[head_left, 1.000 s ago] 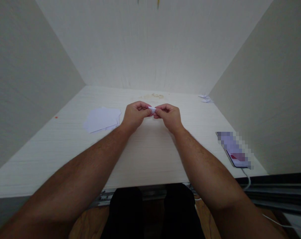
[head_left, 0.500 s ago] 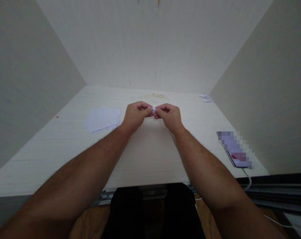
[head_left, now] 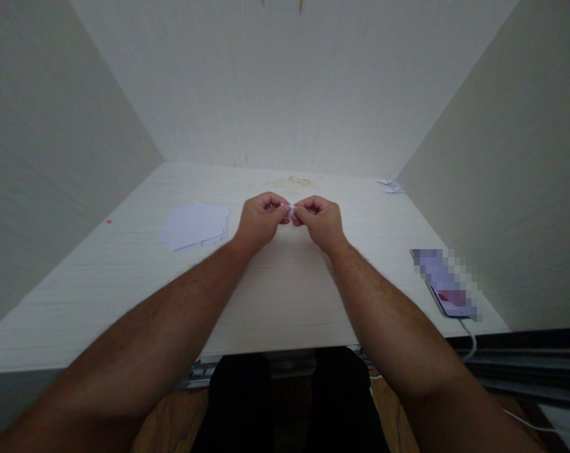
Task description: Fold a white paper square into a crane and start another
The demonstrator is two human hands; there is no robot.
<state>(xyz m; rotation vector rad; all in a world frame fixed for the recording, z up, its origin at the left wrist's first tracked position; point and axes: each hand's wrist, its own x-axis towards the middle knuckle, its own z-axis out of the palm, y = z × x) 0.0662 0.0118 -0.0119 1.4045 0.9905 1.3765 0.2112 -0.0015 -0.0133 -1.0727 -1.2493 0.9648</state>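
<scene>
A small folded piece of white paper (head_left: 290, 212) is pinched between my two hands, just above the middle of the white table (head_left: 275, 296). My left hand (head_left: 262, 217) grips its left end between thumb and fingers. On the other end, my right hand (head_left: 320, 219) pinches with thumb and forefinger. The fingertips of both hands nearly meet, and they cover most of the paper, so its exact folds cannot be made out. Left of my left hand lies a loose stack of white paper sheets (head_left: 195, 225).
Several small folded white paper pieces (head_left: 392, 185) lie in the back right corner. A phone (head_left: 445, 286), partly blurred out, rests near the right edge with a white cable (head_left: 472, 343) attached. Walls enclose the table at the back and sides. A small red spot (head_left: 108, 221) is at the left.
My left hand has shifted very slightly to the right and its thumb has moved a little on the paper. My right hand stays almost in place.
</scene>
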